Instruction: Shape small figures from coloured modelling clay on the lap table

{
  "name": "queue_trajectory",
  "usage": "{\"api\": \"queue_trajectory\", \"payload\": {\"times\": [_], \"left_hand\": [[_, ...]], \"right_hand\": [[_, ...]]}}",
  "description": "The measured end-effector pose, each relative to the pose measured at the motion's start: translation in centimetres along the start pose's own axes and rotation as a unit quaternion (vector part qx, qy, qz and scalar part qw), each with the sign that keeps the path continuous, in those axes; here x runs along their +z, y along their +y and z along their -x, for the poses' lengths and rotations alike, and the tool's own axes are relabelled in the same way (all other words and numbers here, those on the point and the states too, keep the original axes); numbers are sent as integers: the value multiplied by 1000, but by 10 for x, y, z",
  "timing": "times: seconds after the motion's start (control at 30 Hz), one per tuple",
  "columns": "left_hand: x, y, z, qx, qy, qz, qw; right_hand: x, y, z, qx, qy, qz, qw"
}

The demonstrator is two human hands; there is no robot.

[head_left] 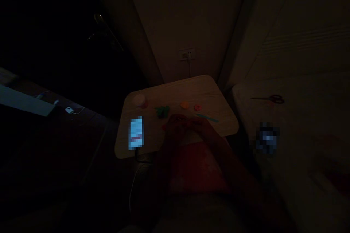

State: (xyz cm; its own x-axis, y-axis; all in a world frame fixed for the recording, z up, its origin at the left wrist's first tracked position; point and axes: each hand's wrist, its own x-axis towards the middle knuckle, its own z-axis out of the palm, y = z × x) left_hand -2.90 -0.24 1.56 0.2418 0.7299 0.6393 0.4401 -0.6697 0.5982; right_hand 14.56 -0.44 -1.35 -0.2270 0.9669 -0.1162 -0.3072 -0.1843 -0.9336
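From the head view, the left hand (pixel 175 126) and right hand (pixel 199 123) meet over the near part of the surface (pixel 175 88), fingers bent toward each other; it is too dark to tell whether they pinch anything. A red piece (pixel 164 126) shows at the left hand's outer side, contact unclear. Beyond lie a green clump (pixel 163 111), an orange piece (pixel 185 105) and a pinkish piece (pixel 197 107). Close two-handed work like this likely wants steadied wrists, light fingertip pressure and more light.
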Motion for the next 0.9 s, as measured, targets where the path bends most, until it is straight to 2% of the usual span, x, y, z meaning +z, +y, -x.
{"api": "queue_trajectory", "payload": {"times": [0.33, 0.5, 0.6, 0.77, 0.9], "left_hand": [[-3, 1, 0, 7, -16, 11, 1000], [-2, 2, -1, 36, -8, 8, 999], [-1, 5, -3, 23, -8, 17, 1000], [-1, 9, -5, -5, -4, 52, 999], [0, 5, -3, -16, -4, 59, 998]], "right_hand": [[-5, 3, -1, 1, -5, 5, 1000], [-5, 5, -1, -8, -17, 5, 1000], [-5, 5, 0, 0, -12, -9, 1000], [-5, 4, 2, 13, -52, -74, 996], [-5, 1, 4, 10, -73, -86, 994]]}}
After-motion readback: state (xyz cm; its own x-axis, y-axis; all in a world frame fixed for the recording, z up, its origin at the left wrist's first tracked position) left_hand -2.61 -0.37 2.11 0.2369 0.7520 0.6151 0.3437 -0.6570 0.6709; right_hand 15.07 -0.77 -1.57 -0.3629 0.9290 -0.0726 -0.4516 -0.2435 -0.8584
